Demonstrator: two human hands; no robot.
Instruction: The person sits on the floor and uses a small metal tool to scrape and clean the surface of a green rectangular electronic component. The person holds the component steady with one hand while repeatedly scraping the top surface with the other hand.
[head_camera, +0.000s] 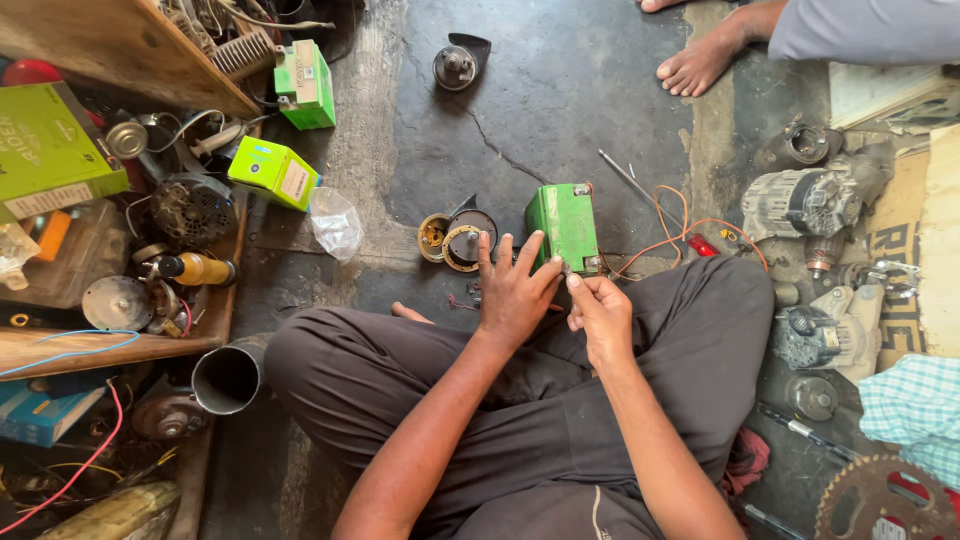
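Green plastic is showing far left on a flat carton (45, 150) lying on the cluttered wooden shelf (120, 345), and again on two small boxes (275, 172) near it. Moving right, round horn parts (458, 238) are resting on the cracked concrete floor (560, 90). Next, the left hand (512, 292) is spreading its fingers, fingertips pressing the near edge of a small green battery (565, 226) that is lying on the floor just ahead of the crossed legs. The right hand (598, 312) is pinching something thin at the battery's near corner; what it is, I cannot tell. Orange wires (672, 225) are trailing from the battery. It is looking rigid, dense for its bulk and smooth-sided, so gripping both flat sides, clear of terminals and wires, seems safest. Farther right, greasy motor housings (812, 200) are crowding the floor.
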